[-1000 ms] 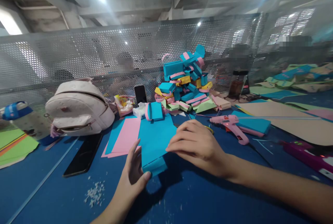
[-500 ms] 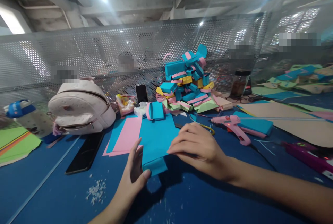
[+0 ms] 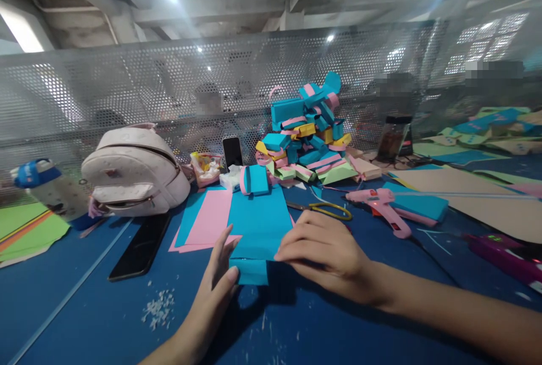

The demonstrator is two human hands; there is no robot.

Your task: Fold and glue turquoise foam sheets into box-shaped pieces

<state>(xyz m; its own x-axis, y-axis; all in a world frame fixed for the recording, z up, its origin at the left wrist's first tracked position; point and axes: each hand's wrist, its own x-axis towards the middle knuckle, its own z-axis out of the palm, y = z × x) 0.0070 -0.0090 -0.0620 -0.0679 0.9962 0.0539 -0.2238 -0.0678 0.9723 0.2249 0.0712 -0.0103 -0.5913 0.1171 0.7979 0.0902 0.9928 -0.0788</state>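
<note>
A folded piece of blue paper (image 3: 252,273) is held above the table, its front flap hanging down toward me. My left hand (image 3: 217,274) grips its left end, with the thumb on the front flap and the fingers behind. At the right edge of this paper, the fingertips of my right hand (image 3: 324,252) are pinched together. Behind the hands lies a larger blue sheet (image 3: 258,212) over pink paper (image 3: 214,212). A small blue box with a pink band (image 3: 257,179) rests at the sheet's far end.
Scissors (image 3: 328,211) and a pink glue gun (image 3: 383,207) lie right of the sheets. A pile of paper boxes (image 3: 311,139) stands by the perforated screen (image 3: 169,94). At left are a backpack (image 3: 135,173), a bottle (image 3: 57,195), a phone (image 3: 141,249) and white scraps (image 3: 158,309).
The folded blue paper has turned, so its front flap now sits level and faces me. My right hand has shifted slightly down, and more of the scissors shows.
</note>
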